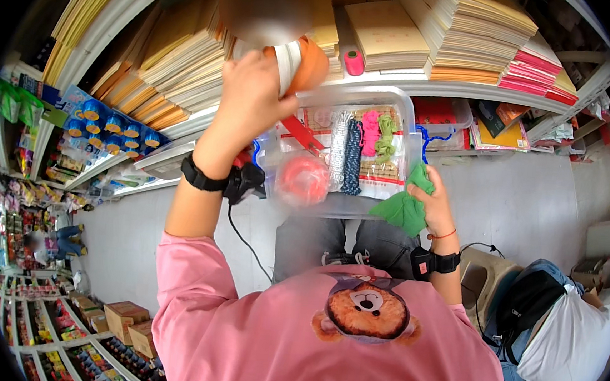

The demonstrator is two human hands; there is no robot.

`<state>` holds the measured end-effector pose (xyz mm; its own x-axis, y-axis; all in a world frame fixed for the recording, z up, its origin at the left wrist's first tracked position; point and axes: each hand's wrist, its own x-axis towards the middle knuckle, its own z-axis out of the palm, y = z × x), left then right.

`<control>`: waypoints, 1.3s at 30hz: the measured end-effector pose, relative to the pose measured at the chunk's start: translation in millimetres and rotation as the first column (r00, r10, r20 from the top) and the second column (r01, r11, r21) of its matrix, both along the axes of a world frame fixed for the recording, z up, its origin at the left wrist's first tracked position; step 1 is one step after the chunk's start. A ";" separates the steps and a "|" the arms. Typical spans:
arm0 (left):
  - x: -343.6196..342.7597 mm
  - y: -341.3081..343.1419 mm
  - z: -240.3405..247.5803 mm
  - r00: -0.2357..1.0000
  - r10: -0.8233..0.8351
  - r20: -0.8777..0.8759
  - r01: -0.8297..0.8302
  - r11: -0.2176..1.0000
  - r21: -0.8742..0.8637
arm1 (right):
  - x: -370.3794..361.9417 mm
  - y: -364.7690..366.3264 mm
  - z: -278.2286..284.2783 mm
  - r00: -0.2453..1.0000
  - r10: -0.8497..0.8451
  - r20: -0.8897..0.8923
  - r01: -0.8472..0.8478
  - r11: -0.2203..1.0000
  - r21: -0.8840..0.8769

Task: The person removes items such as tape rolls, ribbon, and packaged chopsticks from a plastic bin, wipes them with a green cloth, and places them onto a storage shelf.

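Observation:
Raised over the shelf edge, my left hand (pixel 257 90) is closed on a white and orange roll (pixel 287 66), whose exact kind I cannot make out. My right hand (pixel 436 201) grips a piece of green cloth (pixel 405 204) at the near right corner of a clear plastic bin (pixel 332 210). Inside the bin lie bundles of cord: white (pixel 339 150), dark blue (pixel 352 158), pink (pixel 369 135) and green (pixel 386 138). A blurred round clear tub (pixel 302 179) with something red in it sits at the left, below a flat red object (pixel 301 133).
Stacks of brown envelopes (pixel 468 31) and a pink thread spool (pixel 354 62) fill the shelf ahead. A blue blister pack (pixel 113 125) hangs at the left. A black cable (pixel 247 243) trails from my left wristband. At the right, a person in white (pixel 569 340) is near a beige stool (pixel 484 280).

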<state>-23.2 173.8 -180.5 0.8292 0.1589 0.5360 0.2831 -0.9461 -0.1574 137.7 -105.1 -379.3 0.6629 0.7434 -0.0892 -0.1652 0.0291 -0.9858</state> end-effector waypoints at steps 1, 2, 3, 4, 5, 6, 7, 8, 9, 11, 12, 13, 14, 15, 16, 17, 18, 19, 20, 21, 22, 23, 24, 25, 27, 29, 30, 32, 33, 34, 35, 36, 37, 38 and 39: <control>6.9 5.7 6.8 1.000 0.011 0.024 -0.013 0.998 0.064 | -0.2 0.1 2.5 1.000 0.001 -0.004 -0.001 1.000 -0.007; 11.4 14.3 13.0 0.995 0.024 0.093 -0.040 0.985 0.168 | -1.3 0.6 4.8 1.000 0.008 -0.011 -0.009 1.000 -0.012; 18.4 23.7 20.8 0.987 0.026 0.160 -0.066 0.966 0.249 | -1.4 0.4 5.5 1.000 0.003 -0.009 -0.004 1.000 -0.005; 26.0 34.0 24.9 0.976 0.040 0.213 -0.112 0.934 0.341 | -1.1 0.5 5.2 1.000 -0.003 -0.008 0.003 1.000 0.001; 32.8 45.7 29.1 0.962 0.051 0.267 -0.165 0.890 0.426 | -1.0 1.0 4.6 1.000 -0.006 -0.006 0.006 1.000 0.008; 36.4 66.5 27.5 0.961 0.066 0.270 -0.194 0.855 0.481 | -1.5 2.3 5.3 1.000 0.005 -0.013 -0.005 1.000 0.010; 39.7 90.6 20.8 0.958 0.083 0.275 -0.224 0.816 0.532 | -1.6 3.8 5.3 1.000 0.017 -0.019 -0.017 1.000 0.009; 46.9 108.3 17.6 0.964 0.016 0.266 -0.162 0.827 0.538 | -1.0 3.9 5.3 1.000 0.020 -0.023 -0.020 1.000 0.005; 55.2 116.7 14.5 0.982 0.107 0.158 -0.168 0.877 0.450 | -0.6 3.5 5.4 1.000 0.013 -0.014 -0.013 1.000 -0.001; 67.9 124.3 14.3 0.973 0.174 -0.154 -0.165 0.984 0.073 | -0.5 3.1 5.6 1.000 0.005 0.002 -0.005 1.000 -0.008; 73.8 132.1 17.2 0.935 0.150 -0.320 -0.190 0.977 -0.098 | 0.3 3.1 4.1 1.000 0.013 0.003 -0.013 1.000 -0.002; 74.9 134.1 17.4 0.931 0.162 -0.327 -0.203 0.975 -0.094 | 1.2 3.5 1.9 1.000 0.023 0.004 -0.023 1.000 0.005; 77.0 131.3 17.7 0.925 0.170 -0.339 -0.212 0.973 -0.092 | 0.7 3.3 0.0 1.000 0.030 -0.001 -0.030 1.000 0.007; 78.0 128.1 18.5 0.919 0.179 -0.351 -0.223 0.971 -0.090 | 0.8 3.7 0.1 1.000 0.020 0.006 -0.020 1.000 0.009; 75.5 123.3 19.2 0.937 0.201 -0.285 -0.219 0.975 -0.032 | 0.8 4.8 1.3 1.000 0.011 0.013 -0.011 1.000 0.011; 69.8 113.3 20.0 0.951 0.217 -0.220 -0.217 0.976 0.024 | -0.3 5.0 0.8 1.000 0.002 0.016 -0.002 1.000 0.010; 64.4 104.4 20.4 0.962 0.228 -0.152 -0.218 0.973 0.080 | 0.2 5.1 -0.2 1.000 0.000 -0.004 0.000 1.000 0.007; 59.2 96.2 20.5 0.963 0.246 -0.113 -0.233 0.966 0.115 | 1.1 5.0 -1.4 1.000 0.000 -0.023 0.000 1.000 0.003; 53.4 88.2 22.3 0.962 0.264 -0.071 -0.251 0.956 0.153 | 1.5 5.5 -1.7 0.999 0.001 -0.041 0.000 1.000 0.003; 49.4 84.6 22.7 0.960 0.280 -0.029 -0.270 0.944 0.189 | 1.1 5.9 -1.0 0.999 0.000 -0.054 0.000 1.000 0.001; 43.6 89.6 13.7 0.977 0.206 0.056 -0.213 0.958 0.193 | 0.3 6.0 0.9 0.998 0.000 -0.068 0.000 1.000 -0.001; 39.0 89.1 9.2 0.977 0.202 0.061 -0.210 0.959 0.191 | -0.4 6.5 2.2 0.997 0.001 -0.081 -0.001 1.000 -0.002; 33.3 86.5 5.6 0.978 0.198 0.067 -0.207 0.960 0.189 | -0.6 6.8 3.2 0.996 0.001 -0.092 -0.001 1.000 -0.007; 27.6 83.0 3.2 0.978 0.195 0.072 -0.205 0.961 0.187 | -0.5 6.8 3.9 0.995 0.000 -0.102 -0.002 1.000 -0.011; 22.0 70.9 1.7 0.983 0.137 0.120 -0.156 0.972 0.175 | -0.3 6.6 3.6 0.994 -0.003 -0.105 0.002 1.000 -0.016; 16.3 60.0 0.9 0.979 0.122 0.163 -0.146 0.978 0.147 | -0.4 6.5 1.6 0.996 -0.004 -0.091 0.003 1.000 -0.014; 12.7 57.5 -0.1 0.968 0.044 0.246 -0.081 0.986 0.143 | 0.4 6.1 -1.8 0.997 -0.002 -0.083 0.001 1.000 -0.013; 0.0 54.9 -8.8 0.956 0.133 0.261 -0.146 0.989 0.031 | 2.1 6.2 -8.8 0.997 0.000 -0.072 -0.001 1.000 -0.012; -7.1 52.8 -13.9 0.948 0.177 0.264 -0.177 0.984 -0.025 | 2.5 5.7 -9.4 0.997 0.002 -0.075 -0.003 1.000 -0.010; -15.2 48.0 -18.4 0.945 0.248 0.214 -0.217 0.963 -0.157 | 2.6 5.2 -8.8 0.997 0.003 -0.079 -0.004 1.000 -0.007; -23.2 42.5 -23.9 0.936 0.330 0.127 -0.286 0.918 -0.276 | 1.8 4.9 -8.4 0.997 0.004 -0.081 -0.005 1.000 -0.009; -30.6 37.2 -29.0 0.917 0.397 0.029 -0.357 0.852 -0.384 | 1.3 5.2 -6.8 0.997 -0.003 -0.077 0.002 1.000 -0.016; -35.4 34.8 -34.4 0.890 0.449 -0.076 -0.428 0.768 -0.477 | 0.9 5.7 -4.5 0.997 -0.010 -0.072 0.009 1.000 -0.022; -41.1 34.9 -41.0 0.888 0.436 -0.143 -0.441 0.724 -0.531 | 0.4 5.8 -2.7 0.998 -0.011 -0.066 0.010 1.000 -0.028; -46.4 37.3 -51.8 0.907 0.394 -0.149 -0.409 0.741 -0.532 | 0.8 6.1 -1.7 0.997 -0.007 -0.074 0.005 1.000 -0.026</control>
<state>-69.7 211.1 -232.3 0.6339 0.7356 0.2388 0.6594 -0.6754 0.3301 138.5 -99.0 -381.0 0.6580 0.7364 -0.1573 -0.2377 0.0048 -0.9713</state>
